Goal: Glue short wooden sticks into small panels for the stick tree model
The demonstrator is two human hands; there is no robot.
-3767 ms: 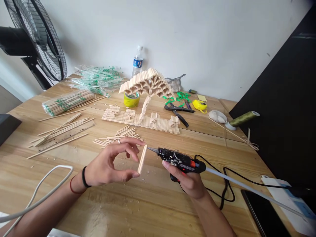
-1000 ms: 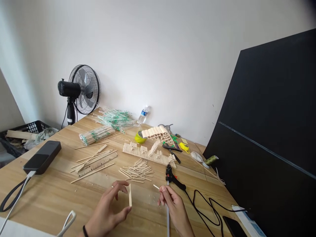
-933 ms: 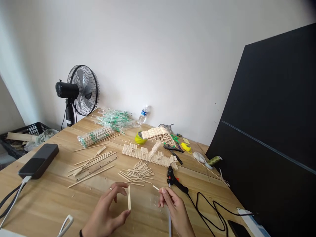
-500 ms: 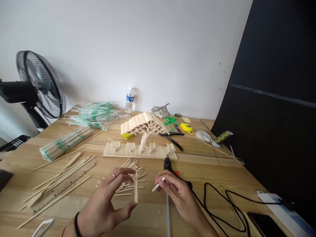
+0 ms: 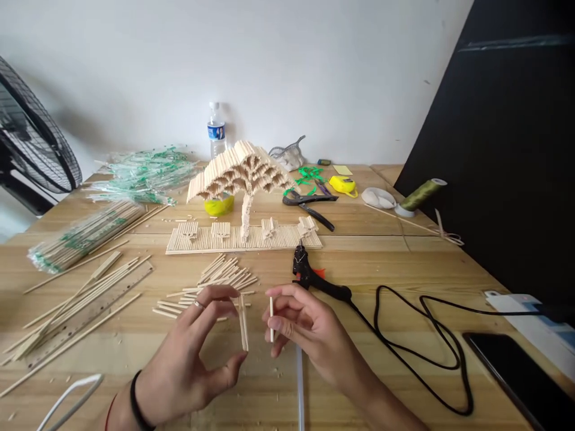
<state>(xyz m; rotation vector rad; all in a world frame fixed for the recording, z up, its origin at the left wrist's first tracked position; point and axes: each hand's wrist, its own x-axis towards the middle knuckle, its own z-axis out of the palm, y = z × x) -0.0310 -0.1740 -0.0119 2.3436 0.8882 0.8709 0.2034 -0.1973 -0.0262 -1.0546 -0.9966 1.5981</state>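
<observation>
My left hand (image 5: 202, 347) grips a joined pair of short wooden sticks (image 5: 243, 323) by their ends, between thumb and fingers. Close by on the right, my right hand (image 5: 300, 323) pinches one short wooden stick (image 5: 271, 320), held upright and apart from the pair. Beyond my hands lies a loose heap of cut sticks (image 5: 224, 274). Behind the heap stands a model of a tree (image 5: 247, 170) built from sticks, on a slatted stick base (image 5: 204, 239) with several small stick pieces on it. A black glue gun (image 5: 321, 278) rests right of the heap, its nozzle near the base.
Long sticks and a ruler (image 5: 94, 326) lie left, below a bagged stick bundle (image 5: 90, 233). A glue stick (image 5: 300, 389) lies under my right hand. The black cable (image 5: 377, 335) loops right, near a phone (image 5: 516, 377). Pliers (image 5: 309, 203), a tape measure (image 5: 342, 185) and a bottle (image 5: 216, 131) are behind.
My right hand has turned its stick from slanted to upright and moved it nearer the pair in my left hand. The camera view has tilted downward and shifted slightly.
</observation>
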